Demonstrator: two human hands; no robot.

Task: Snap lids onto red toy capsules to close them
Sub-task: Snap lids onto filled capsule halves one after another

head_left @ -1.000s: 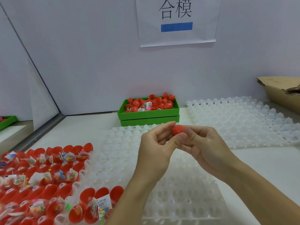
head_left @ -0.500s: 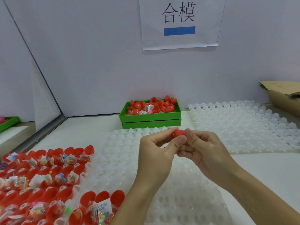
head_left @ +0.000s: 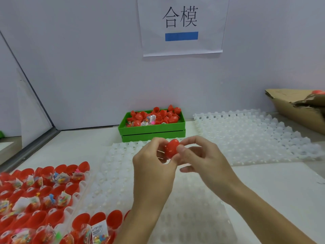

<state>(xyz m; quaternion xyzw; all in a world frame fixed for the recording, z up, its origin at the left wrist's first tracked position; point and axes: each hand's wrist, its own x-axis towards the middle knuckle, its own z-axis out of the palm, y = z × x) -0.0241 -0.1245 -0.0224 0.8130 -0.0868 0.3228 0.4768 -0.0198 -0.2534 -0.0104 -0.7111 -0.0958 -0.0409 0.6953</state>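
Observation:
A red capsule (head_left: 171, 149) is pinched between both my hands above the middle of the table. My left hand (head_left: 151, 165) grips its left side with thumb and fingers. My right hand (head_left: 200, 158) holds its right side, thumb on the front. At the lower left, a white tray (head_left: 77, 197) holds several open red capsule halves (head_left: 58, 217), many with small bagged toys inside. A green bin (head_left: 151, 132) at the back holds several loose red lids and toy bags.
An empty translucent white dimpled tray (head_left: 190, 221) lies under my hands, and another one (head_left: 249, 136) is at the back right. A torn cardboard box (head_left: 297, 110) sits at the far right. A paper sign (head_left: 181, 23) hangs on the wall.
More of the red capsule shows between my fingers now; my right thumb has shifted onto its front. Both hands stay together over the middle tray.

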